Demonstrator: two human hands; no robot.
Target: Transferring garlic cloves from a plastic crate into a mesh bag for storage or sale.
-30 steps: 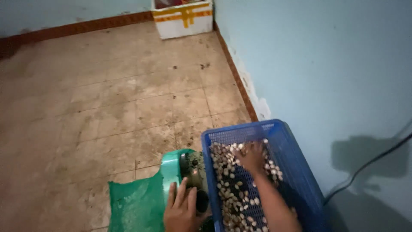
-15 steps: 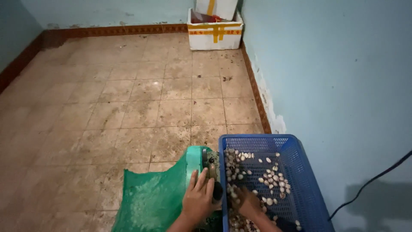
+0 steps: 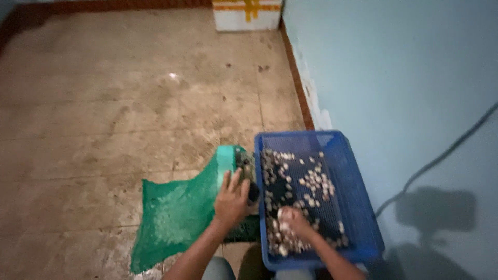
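A blue plastic basket (image 3: 358,192) sits on the floor by the wall, holding several small pale shells (image 3: 306,179). My right hand (image 3: 294,220) is down in the basket's near end, fingers curled over a clump of shells. My left hand (image 3: 232,199) rests with spread fingers on a teal container (image 3: 228,158) and a dark object at the basket's left edge. A green mesh net (image 3: 174,212) lies spread on the floor left of that hand.
The floor is worn beige tile (image 3: 129,103). A white box with yellow tape (image 3: 248,14) stands in the far corner. The pale blue wall (image 3: 394,78) runs along the right, with a dark cable (image 3: 441,155) hanging across it.
My right hand has drawn back from the basket's far end to its near end. The view has swung and dipped; the left hand stays on the teal container.
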